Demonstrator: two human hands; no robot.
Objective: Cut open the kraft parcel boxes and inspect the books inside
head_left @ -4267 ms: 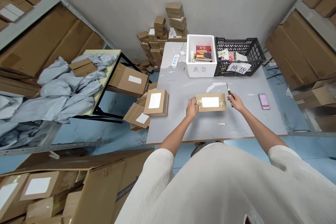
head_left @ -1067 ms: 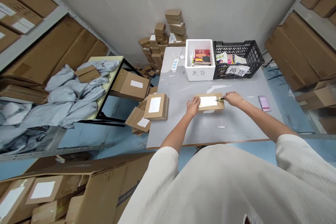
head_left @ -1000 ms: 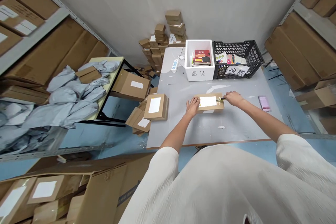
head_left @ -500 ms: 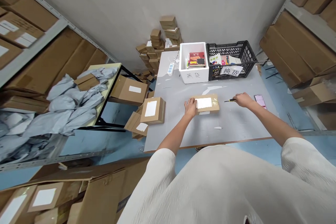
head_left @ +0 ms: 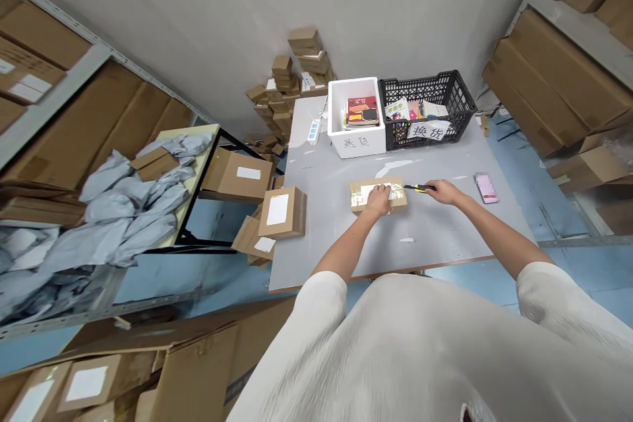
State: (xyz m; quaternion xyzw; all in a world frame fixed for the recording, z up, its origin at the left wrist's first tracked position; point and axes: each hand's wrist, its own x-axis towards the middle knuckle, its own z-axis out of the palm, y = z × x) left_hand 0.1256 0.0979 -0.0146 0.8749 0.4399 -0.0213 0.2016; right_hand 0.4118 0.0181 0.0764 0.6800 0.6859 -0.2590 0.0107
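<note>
Right hand (head_left: 444, 192) closed round one black-and-yellow utility knife (head_left: 419, 188). Left of that grip, at the knife's tip: a taped, labelled carton (head_left: 360, 195); whether they touch, I can't tell from here. Left hand (head_left: 378, 200) laid open on its top. Second carton (head_left: 284, 212) farther left. One phone (head_left: 487, 188) right of the grip. Two containers beyond: white foam box (head_left: 359, 143), books (head_left: 362, 111) inside, red cover uppermost; black plastic crate (head_left: 395, 136), several booklets (head_left: 415, 109) inside.

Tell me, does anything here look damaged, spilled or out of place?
I see nothing spilled, but the grey tabletop has a ragged white patch beyond the taped box under the left hand; whether worn surface or stuck paper, I can't tell. Left of the tabletop, cartons lie tilted in a jumble.
</note>
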